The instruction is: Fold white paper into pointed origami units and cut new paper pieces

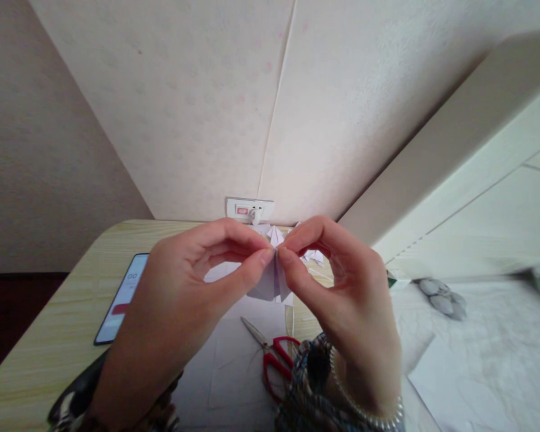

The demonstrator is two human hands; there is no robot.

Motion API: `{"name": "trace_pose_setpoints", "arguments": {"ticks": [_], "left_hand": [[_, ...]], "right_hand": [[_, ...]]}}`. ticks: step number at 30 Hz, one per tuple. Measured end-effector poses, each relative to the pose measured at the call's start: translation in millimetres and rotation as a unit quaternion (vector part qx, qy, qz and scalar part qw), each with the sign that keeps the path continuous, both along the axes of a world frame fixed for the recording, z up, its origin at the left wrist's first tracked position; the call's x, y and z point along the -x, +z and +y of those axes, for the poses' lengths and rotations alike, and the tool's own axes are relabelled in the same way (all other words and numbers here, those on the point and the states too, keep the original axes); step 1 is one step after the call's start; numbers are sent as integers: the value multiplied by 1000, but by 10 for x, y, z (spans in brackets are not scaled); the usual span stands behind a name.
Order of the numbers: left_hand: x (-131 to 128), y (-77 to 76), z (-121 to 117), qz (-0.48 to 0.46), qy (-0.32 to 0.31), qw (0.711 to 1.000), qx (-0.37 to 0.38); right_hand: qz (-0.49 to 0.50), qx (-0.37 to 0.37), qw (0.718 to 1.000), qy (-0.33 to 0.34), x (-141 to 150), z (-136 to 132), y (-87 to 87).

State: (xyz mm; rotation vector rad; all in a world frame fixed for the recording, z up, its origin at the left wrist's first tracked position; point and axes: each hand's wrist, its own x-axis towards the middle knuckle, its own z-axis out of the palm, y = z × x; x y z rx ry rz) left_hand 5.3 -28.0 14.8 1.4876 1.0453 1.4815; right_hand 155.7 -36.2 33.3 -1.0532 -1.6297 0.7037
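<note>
A small piece of folded white paper (264,284) is held up over the table, its creased panels hanging below my fingertips. My left hand (207,270) pinches its top edge between thumb and index finger. Close beside it, my right hand (337,276) pinches the same edge, so the two thumbs nearly meet. Beneath the hands, scissors with red handles (270,351) lie on white paper sheets (234,360), blades pointing away to the left. More folded paper pieces (314,257) lie behind my right hand, partly hidden by it.
A phone (125,300) with a lit screen lies on the wooden table (90,270) at left. A wall socket (249,210) with a plug sits just behind the table. At right are a pale bed surface (490,324), a loose paper sheet (454,378) and a grey rounded item (441,297).
</note>
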Motion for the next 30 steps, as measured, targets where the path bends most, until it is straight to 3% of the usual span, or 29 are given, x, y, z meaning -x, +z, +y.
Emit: {"name": "trace_pose_setpoints", "arguments": {"ticks": [10,15,23,30], "left_hand": [[-32,35,-7,-29,15,999,19],[-36,69,19,-68,8,997,44],[-15,75,-4,-81,29,996,21],[-48,72,-38,-71,12,997,12]], "right_hand": [[-78,-58,994,-60,75,-10,-22],[-92,-95,990,-51,82,-20,-34],[44,48,997,44,29,32,-18],[65,82,991,79,-47,50,-1]]}}
